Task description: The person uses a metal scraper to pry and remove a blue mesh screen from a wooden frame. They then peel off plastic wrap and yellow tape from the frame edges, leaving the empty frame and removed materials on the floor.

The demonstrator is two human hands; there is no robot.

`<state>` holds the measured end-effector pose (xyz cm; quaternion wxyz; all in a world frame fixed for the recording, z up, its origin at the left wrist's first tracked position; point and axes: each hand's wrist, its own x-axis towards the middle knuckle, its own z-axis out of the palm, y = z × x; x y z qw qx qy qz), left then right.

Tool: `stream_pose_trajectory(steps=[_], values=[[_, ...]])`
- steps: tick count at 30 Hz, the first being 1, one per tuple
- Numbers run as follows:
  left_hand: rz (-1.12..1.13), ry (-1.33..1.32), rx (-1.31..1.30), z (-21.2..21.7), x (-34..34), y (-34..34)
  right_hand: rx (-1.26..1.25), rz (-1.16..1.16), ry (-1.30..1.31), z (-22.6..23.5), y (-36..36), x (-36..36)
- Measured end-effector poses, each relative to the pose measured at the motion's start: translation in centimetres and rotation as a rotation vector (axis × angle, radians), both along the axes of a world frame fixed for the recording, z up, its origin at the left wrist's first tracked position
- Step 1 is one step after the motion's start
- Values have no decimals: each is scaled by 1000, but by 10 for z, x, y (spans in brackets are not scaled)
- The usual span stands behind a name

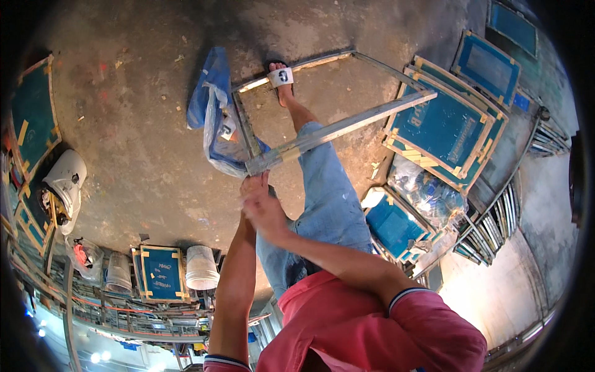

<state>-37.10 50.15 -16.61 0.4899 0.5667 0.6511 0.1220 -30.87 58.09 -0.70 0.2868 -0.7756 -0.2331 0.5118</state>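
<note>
A bare rectangular metal frame (pixel 347 129) stands tilted in front of me, its near corner raised toward my body. At that corner my left hand (pixel 251 185) is closed, its fingers against the metal. Just below, my right hand (pixel 265 214) crosses over the left wrist and is smeared by motion, so its fingers and anything in them cannot be made out. My sandalled foot (pixel 283 77) is at the frame's far bar. A blue and clear plastic bag (pixel 214 99) lies along the frame's left side, partly behind its corner.
Teal printing screens (pixel 446 127) with taped edges are stacked at right, beside clear plastic wrapping (pixel 427 189) and a rack of frames (pixel 496 217). On the left stand a white bucket (pixel 65 180) and another screen (pixel 34 118). Behind me is a whitish bucket (pixel 202 268).
</note>
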Motion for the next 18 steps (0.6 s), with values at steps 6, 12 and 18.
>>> stream_pose_trajectory(steps=[6, 12, 18], values=[[-385, 148, -243, 36, 5, 68, -434, -814, 406, -49, -5, 118], [-374, 123, -210, 37, 2, 61, -446, -654, 404, -59, -5, 137], [-339, 170, -233, 41, 6, 65, -367, -580, 380, -67, -9, 138]])
